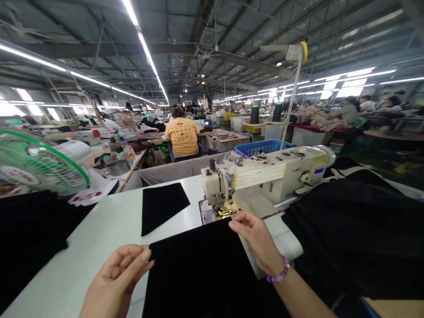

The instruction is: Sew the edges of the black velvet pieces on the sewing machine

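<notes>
A large piece of black fabric (198,269) lies on the white sewing table (109,225) in front of me. My left hand (114,278) pinches its left top corner between thumb and fingers. My right hand (258,240), with a purple bead bracelet on the wrist, holds the right top corner just in front of the presser foot (226,210) of the white sewing machine (265,176). A smaller black fabric piece (160,205) lies flat on the table to the left of the machine.
A heap of black fabric (354,234) fills the right side, another pile (29,234) the left. A green fan (36,163) stands at far left. A blue crate (261,147) sits behind the machine. A person in a yellow shirt (182,134) sits ahead.
</notes>
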### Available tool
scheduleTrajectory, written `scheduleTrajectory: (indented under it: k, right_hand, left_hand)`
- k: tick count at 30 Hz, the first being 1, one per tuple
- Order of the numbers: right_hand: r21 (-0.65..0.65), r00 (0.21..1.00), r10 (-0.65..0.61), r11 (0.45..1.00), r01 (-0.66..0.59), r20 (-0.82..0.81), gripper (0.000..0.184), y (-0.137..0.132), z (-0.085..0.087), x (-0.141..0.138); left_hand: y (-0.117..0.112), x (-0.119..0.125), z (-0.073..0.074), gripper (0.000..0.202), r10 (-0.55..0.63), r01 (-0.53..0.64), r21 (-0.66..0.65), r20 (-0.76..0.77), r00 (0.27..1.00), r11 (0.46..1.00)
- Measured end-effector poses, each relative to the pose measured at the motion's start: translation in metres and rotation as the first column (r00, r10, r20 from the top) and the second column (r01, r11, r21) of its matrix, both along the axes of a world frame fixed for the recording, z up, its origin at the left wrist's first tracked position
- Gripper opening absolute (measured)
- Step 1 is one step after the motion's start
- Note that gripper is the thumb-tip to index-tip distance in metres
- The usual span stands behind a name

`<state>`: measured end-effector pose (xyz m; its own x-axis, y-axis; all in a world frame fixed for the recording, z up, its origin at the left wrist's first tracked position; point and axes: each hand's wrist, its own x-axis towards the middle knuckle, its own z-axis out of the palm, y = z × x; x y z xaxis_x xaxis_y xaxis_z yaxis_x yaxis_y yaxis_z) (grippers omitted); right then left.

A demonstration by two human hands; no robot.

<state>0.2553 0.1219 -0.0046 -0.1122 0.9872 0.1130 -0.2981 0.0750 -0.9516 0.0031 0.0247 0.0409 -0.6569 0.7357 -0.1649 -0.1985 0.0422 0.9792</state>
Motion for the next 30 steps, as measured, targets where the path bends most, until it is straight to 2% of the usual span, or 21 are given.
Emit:
scheduleTrajectory:
  k: [5, 8, 10, 12, 13, 15, 17, 20, 22, 24, 30]
  right_hand:
    - [0.005, 1.000, 0.024, 1.000, -0.024, -0.009, 0.030, 0.007, -0.005, -0.002]
    - [0.026, 0.995, 0.095, 0.995, -0.096, 0.027, 0.028, 0.003, -0.008, -0.005]
    - [0.034, 0.980, 0.178, 0.983, -0.181, 0.083, 0.024, -0.010, -0.014, -0.008]
    - [0.059, 0.951, 0.251, 0.962, -0.265, 0.182, 0.022, -0.029, -0.023, -0.009]
    - [0.087, 0.932, 0.262, 0.953, -0.291, 0.249, 0.022, -0.040, -0.030, -0.009]
    - [0.173, 0.892, 0.227, 0.934, -0.313, 0.391, 0.017, -0.061, -0.045, -0.004]
    - [0.272, 0.860, 0.151, 0.909, -0.314, 0.488, 0.011, -0.075, -0.062, 0.004]
    - [0.331, 0.823, 0.070, 0.894, -0.303, 0.564, 0.014, -0.080, -0.081, 0.019]
    - [0.342, 0.798, 0.029, 0.894, -0.290, 0.602, 0.018, -0.076, -0.087, 0.028]
    - [0.385, 0.776, -0.013, 0.873, -0.299, 0.631, 0.023, -0.072, -0.088, 0.033]
    - [0.563, 0.700, -0.197, 0.753, -0.341, 0.687, 0.028, -0.065, -0.086, 0.034]
  left_hand:
    - [-0.003, -0.006, -0.007, 0.052, -0.044, 0.045, 0.009, -0.075, 0.996, 0.999]
    - [0.008, -0.019, -0.004, 0.045, -0.064, 0.073, 0.023, -0.283, 0.957, 0.997]
    - [0.028, -0.026, 0.003, 0.040, -0.102, 0.131, 0.018, -0.522, 0.847, 0.991]
    - [0.056, -0.026, 0.007, 0.030, -0.195, 0.247, -0.039, -0.737, 0.647, 0.968]
    - [0.072, -0.022, 0.006, 0.023, -0.272, 0.334, -0.097, -0.804, 0.529, 0.937]
    - [0.103, -0.006, -0.006, 0.010, -0.403, 0.450, -0.197, -0.811, 0.425, 0.871]
    - [0.129, 0.016, -0.026, 0.011, -0.506, 0.518, -0.283, -0.783, 0.362, 0.807]
    - [0.153, 0.047, -0.057, 0.022, -0.572, 0.531, -0.358, -0.757, 0.317, 0.768]
    - [0.161, 0.059, -0.068, 0.025, -0.584, 0.520, -0.380, -0.749, 0.313, 0.765]
    - [0.165, 0.062, -0.071, 0.026, -0.594, 0.509, -0.396, -0.740, 0.316, 0.765]
    - [0.173, 0.063, -0.070, 0.024, -0.606, 0.456, -0.440, -0.725, 0.328, 0.773]
